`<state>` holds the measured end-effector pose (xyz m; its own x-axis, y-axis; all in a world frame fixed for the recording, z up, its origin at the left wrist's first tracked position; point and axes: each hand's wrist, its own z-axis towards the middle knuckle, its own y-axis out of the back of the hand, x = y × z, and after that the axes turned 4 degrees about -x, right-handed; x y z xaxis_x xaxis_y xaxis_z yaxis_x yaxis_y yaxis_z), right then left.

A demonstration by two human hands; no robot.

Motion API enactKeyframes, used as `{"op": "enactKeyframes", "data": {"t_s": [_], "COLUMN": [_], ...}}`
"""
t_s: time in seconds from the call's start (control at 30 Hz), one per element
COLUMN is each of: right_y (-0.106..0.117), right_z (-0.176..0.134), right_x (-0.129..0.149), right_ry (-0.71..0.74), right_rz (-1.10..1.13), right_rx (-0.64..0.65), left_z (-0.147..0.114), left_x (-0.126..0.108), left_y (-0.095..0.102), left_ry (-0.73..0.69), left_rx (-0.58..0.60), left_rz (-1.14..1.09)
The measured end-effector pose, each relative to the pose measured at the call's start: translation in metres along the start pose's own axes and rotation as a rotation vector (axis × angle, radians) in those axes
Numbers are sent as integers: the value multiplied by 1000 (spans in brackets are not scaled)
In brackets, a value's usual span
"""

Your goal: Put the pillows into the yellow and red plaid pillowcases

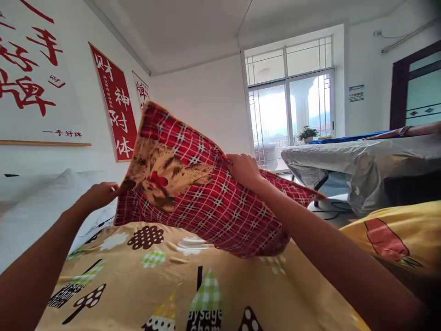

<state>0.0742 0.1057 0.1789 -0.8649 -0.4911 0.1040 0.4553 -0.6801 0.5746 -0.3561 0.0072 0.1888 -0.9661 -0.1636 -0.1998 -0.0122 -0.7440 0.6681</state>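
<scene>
A red checked pillowcase (223, 207), with a furry brown animal printed on it and orange edging, is held up aslant above the bed. My left hand (101, 192) is closed on its left edge, with the fingertips pinched together. Farther right, my right hand (244, 169) grips the upper edge from above, the fingers partly hidden behind the fabric. One pointed corner sticks out beyond my right forearm, and the lower side sags toward the sheet. Whether a pillow fills it, I cannot tell. Beneath lies a yellow-tan bed sheet (138, 271) printed with trees and patterned shapes.
White bedding (41, 207) is heaped at the left by the wall. At the right is yellow fabric (413, 234) with a carrot print. Beyond it stands a table (320, 156) under plastic sheeting, where another person's arm (420, 129) rests. Cables (332, 209) lie on the floor.
</scene>
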Motion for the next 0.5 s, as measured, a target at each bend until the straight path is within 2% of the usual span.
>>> {"op": "enactKeyframes", "data": {"t_s": [0.1, 0.2, 0.27, 0.33, 0.4, 0.43, 0.5], "right_y": [-4, -32, -57, -81, -101, -108, -116], "right_z": [-11, -34, -51, -65, -75, -78, -82], "right_x": [13, 19, 19, 19, 20, 20, 19], "right_ry": [182, 301, 361, 400, 419, 422, 413], "right_rz": [-167, -188, -200, -201, -193, -187, -173], "right_rx": [47, 131, 197, 256, 301, 318, 341], "left_z": [-21, -42, -53, -62, -68, -69, -69], "left_x": [5, -6, -21, -37, -53, -59, -67], "left_y": [-32, -49, -59, -71, -89, -99, -121], "left_ry": [115, 181, 108, -128, -396, -481, -511], "left_rx": [-111, -306, -356, -256, -27, 95, 274], "left_rz": [-35, -109, -183, -230, -196, -154, -76]}}
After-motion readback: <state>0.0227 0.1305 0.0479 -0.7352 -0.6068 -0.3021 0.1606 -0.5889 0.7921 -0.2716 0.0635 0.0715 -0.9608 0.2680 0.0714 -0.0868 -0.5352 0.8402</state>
